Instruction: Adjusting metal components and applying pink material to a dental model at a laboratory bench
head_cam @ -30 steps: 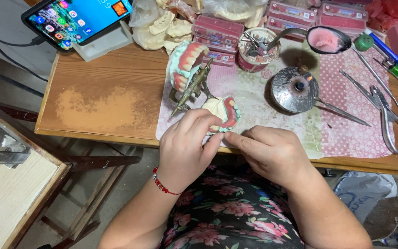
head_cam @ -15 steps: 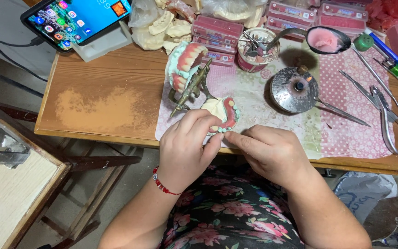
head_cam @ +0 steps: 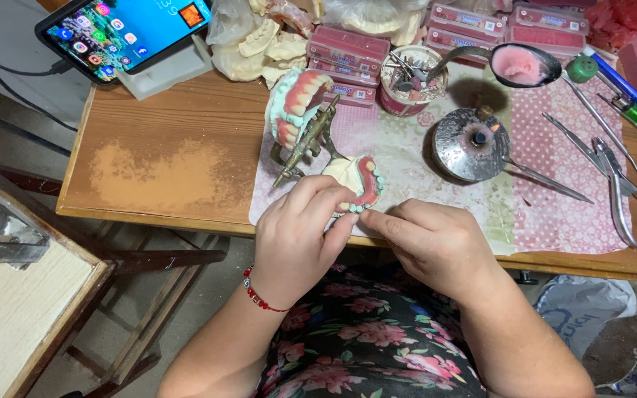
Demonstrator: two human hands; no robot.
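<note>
At counter (head_cam: 156, 184) edge: left hand (head_cam: 296, 236) grip closed on cream plaster cast with pink wax denture (head_cam: 359, 180); right hand (head_cam: 436, 243) fingertips pinched at its teeth. I judge tooth-setting underway; next needs fine pressure.

I see a worn wooden bench (head_cam: 149, 173) with a pale scuffed patch, grey concrete floor (head_cam: 9, 125) below, wooden frame (head_cam: 164, 258) underneath, light-topped side table (head_cam: 16, 309) at left, even light
</note>
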